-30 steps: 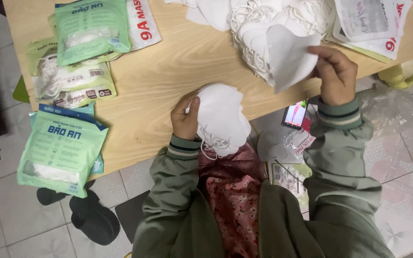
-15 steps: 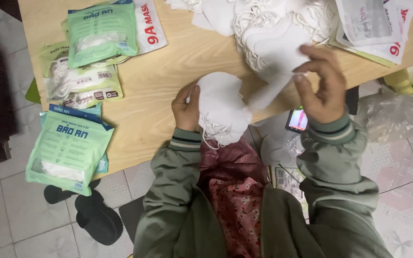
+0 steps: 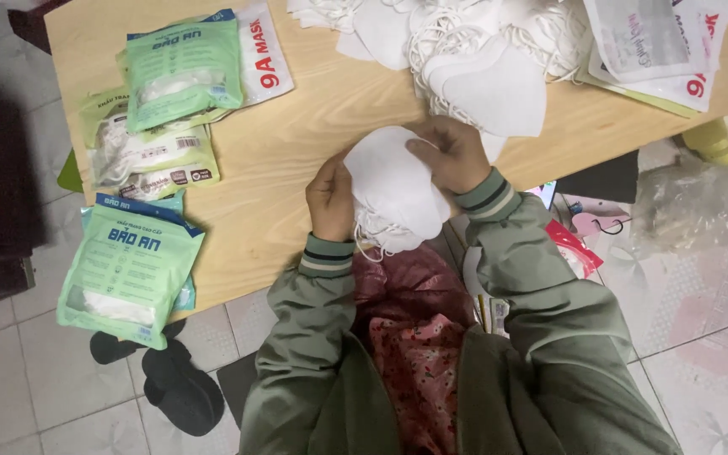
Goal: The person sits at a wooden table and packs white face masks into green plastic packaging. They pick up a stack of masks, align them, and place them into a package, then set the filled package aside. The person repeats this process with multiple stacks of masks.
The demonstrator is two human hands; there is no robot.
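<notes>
Both hands, left hand (image 3: 331, 200) and right hand (image 3: 451, 154), clasp white masks (image 3: 393, 190).

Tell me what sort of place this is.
Probably a home workspace for packing face masks: a low wooden table on a tiled floor, green sealed mask packets, and a loose pile of white masks.
</notes>
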